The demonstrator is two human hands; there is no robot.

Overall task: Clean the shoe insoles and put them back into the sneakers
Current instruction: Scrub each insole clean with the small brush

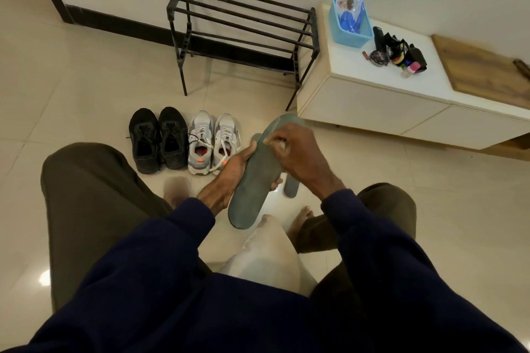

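Observation:
A long grey-green insole (252, 180) is held above the floor between my knees. My left hand (226, 178) grips it from underneath at its middle, thumb on its left edge. My right hand (298, 152) presses a small whitish wipe or cloth (275, 143) onto the insole's upper end, fingers curled round it. A second insole (291, 188) lies on the floor just behind, mostly hidden. A pair of grey-white sneakers (213, 143) stands on the floor to the left, beside a pair of black sneakers (157, 139).
A black metal shoe rack (243, 26) stands against the wall. A low white cabinet (372, 100) at right carries a blue basket (350, 23) and shoe-care items (398, 51). A small brown mat or pad (176, 188) lies by my left knee. A bare foot (301, 221) rests below.

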